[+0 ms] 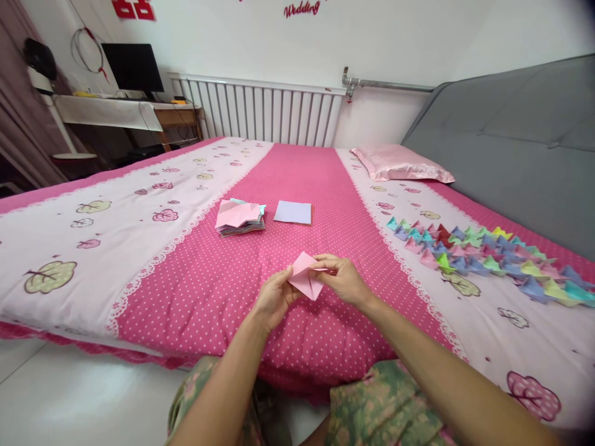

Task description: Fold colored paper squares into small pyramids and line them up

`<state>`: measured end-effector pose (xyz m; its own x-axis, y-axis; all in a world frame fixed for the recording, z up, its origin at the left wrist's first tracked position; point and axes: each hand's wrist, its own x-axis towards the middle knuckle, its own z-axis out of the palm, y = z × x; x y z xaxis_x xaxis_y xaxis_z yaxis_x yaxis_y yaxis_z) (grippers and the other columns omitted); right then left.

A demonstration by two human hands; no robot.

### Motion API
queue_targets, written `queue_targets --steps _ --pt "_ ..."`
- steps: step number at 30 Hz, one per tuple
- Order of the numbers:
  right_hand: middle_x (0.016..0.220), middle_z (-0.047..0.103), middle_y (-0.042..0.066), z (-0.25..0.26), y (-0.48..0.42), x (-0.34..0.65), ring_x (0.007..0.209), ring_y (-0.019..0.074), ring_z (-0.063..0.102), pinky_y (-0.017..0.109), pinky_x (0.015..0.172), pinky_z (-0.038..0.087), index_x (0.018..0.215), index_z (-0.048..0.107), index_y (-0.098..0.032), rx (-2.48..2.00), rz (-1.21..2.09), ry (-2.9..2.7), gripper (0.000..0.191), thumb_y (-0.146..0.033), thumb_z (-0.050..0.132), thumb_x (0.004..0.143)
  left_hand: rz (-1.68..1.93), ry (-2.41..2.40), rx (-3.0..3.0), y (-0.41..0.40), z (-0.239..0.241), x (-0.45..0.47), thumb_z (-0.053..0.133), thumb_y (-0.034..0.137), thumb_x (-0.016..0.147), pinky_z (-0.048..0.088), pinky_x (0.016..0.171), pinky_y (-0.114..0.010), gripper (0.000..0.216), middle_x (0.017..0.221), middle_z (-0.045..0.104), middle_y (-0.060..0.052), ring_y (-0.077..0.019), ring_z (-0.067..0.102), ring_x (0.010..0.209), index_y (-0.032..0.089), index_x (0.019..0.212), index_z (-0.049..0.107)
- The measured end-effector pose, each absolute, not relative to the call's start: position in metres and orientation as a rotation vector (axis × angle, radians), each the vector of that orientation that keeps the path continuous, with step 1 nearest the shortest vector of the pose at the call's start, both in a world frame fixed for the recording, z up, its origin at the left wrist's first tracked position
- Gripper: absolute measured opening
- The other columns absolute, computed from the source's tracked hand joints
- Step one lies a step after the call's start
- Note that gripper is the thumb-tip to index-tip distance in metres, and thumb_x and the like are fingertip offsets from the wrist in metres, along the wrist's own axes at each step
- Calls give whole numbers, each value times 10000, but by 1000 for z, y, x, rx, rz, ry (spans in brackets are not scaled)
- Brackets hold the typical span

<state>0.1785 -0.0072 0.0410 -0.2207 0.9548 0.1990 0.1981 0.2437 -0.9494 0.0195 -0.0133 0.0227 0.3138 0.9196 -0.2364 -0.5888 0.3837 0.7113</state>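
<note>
A small piece of folded pink origami paper is held up between my two hands, just above the bed. My left hand pinches its left side, thumb on top. The fingers of my right hand are closed on its right edge. Beyond my hands lies a stack of creased papers with a pink sheet on top. Beside that stack is a neat pile of flat square papers, a lavender one uppermost.
Rows of folded paper boats in many colours stand on the bed at the right. A pink pillow lies by the grey headboard. Behind the bed are a white radiator and a desk with a monitor.
</note>
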Motion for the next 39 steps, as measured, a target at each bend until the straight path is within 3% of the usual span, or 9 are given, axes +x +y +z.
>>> queue_targets --steps 6,11,16,25,30,34,39 --pt "972 611 81 43 -8 179 847 187 582 315 711 470 792 703 -198 -1100 994 -1619 218 -370 659 665 1053 633 580 -17 28 18 498 253 794 499 658 -249 244 880 666 -123 -154 614 718 83 893 642" --pt "919 634 79 44 -11 177 802 186 587 293 667 466 839 692 -181 -1106 911 -1631 254 -384 612 710 1053 570 809 -22 29 21 664 185 657 464 712 -246 276 919 660 -113 -158 608 764 109 921 643" --pt "779 641 56 44 -14 175 674 166 576 269 575 443 818 674 -157 -1171 862 -1651 294 -420 569 736 1108 634 869 -21 29 27 679 224 650 444 660 -228 261 827 674 -85 -129 599 675 121 889 657" --pt "1023 601 83 43 -11 175 957 201 559 291 712 480 855 692 -198 -1117 929 -1619 188 -279 620 702 1185 660 800 -15 23 25 641 312 691 445 656 -211 253 795 678 -70 -123 592 688 127 859 674" --pt "968 633 74 46 -11 177 774 160 600 265 615 490 811 683 -187 -1120 936 -1536 151 -242 632 679 1247 676 722 -14 25 25 677 316 650 448 626 -208 266 770 682 -58 -122 594 652 131 841 678" --pt "701 663 58 49 -12 178 578 133 588 249 519 476 825 662 -160 -1182 989 -1430 229 -308 667 650 1264 653 679 -13 26 24 673 297 660 456 621 -202 259 792 682 -60 -120 597 665 126 855 670" --pt "713 674 68 51 -13 177 606 147 614 263 551 504 784 663 -139 -1178 954 -1362 246 -322 689 622 1282 617 648 -12 24 23 654 279 685 465 629 -189 237 815 681 -58 -109 601 679 127 867 658"
